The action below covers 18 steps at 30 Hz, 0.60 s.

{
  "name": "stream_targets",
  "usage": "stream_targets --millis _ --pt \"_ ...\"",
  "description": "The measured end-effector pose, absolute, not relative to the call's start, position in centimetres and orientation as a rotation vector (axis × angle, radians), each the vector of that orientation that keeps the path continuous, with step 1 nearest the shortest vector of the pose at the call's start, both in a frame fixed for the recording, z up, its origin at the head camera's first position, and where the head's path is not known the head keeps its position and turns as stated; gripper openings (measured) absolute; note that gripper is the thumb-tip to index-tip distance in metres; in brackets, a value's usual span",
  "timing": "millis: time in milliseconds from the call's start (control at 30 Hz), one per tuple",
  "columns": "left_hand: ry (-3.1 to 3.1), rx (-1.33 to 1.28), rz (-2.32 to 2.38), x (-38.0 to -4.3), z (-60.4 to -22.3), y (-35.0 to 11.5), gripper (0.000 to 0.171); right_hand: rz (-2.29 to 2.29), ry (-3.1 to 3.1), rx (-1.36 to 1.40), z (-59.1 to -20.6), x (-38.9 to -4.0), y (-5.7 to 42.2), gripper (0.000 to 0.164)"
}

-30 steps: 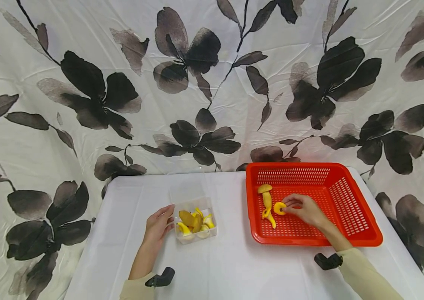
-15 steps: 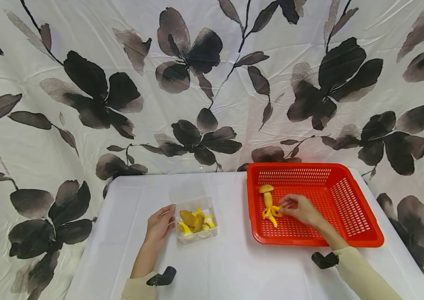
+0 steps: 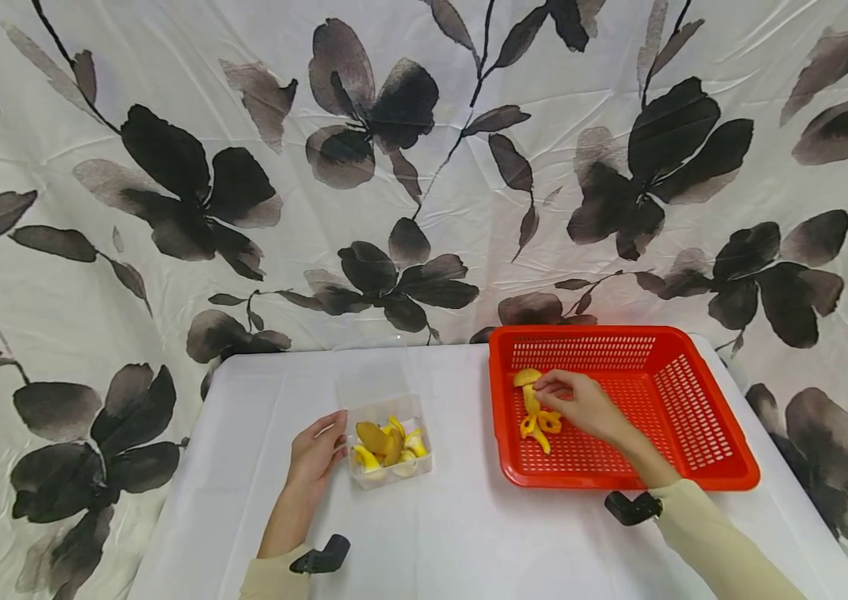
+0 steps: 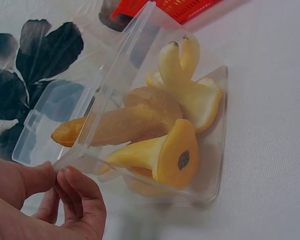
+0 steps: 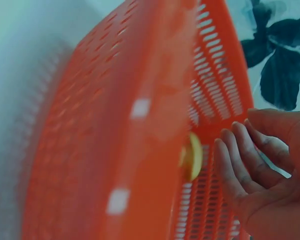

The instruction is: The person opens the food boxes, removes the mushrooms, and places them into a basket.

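Observation:
My left hand [image 3: 316,450] pinches the left rim of a small clear plastic box [image 4: 217,175] between thumb and fingers. Inside the box lie several yellow and brownish-yellow toy mushrooms [image 4: 177,160]; the box's clear lid [image 4: 52,120] is folded back. Over the left part of a red basket [image 3: 701,475] is my right hand [image 3: 585,406], fingers loosely bent and nothing seen between them. Beside its fingertips lies a mushroom [image 3: 529,377] with a rounded cap and thick stem. Below that are a curved yellow piece [image 3: 540,437] and a yellow ring-like piece [image 3: 551,422], close together or touching.
A white cloth covers the table [image 3: 461,533]. Behind it hangs a floral curtain [image 3: 469,167]. The basket's raised perforated walls surround my right hand; its floor shows bare to the right. Black cameras are strapped to both wrists.
My right hand set the yellow ring-like piece beside the curved yellow piece, let go, and moved up and left toward the capped mushroom. The left hand stays at the box.

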State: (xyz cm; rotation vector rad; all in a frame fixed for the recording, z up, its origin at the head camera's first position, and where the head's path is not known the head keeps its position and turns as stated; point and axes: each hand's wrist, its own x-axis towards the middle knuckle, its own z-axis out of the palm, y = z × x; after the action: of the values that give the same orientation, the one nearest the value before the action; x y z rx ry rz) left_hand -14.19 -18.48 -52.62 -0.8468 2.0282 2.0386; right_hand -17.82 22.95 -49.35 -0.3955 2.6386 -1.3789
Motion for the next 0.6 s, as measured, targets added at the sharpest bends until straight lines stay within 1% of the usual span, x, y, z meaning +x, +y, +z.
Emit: stream_targets --millis 133,600 --pt "2.030 -0.857 2.045 -14.2 -52.8 -18.5 0.046 -1.413 2.587 -0.399 -48.5 -18.0 21.6 0.021" --pt "2.029 -0.858 2.069 -14.1 -52.9 -18.5 0.045 -1.493 2.512 -0.529 -46.7 -19.0 16.3 0.019"
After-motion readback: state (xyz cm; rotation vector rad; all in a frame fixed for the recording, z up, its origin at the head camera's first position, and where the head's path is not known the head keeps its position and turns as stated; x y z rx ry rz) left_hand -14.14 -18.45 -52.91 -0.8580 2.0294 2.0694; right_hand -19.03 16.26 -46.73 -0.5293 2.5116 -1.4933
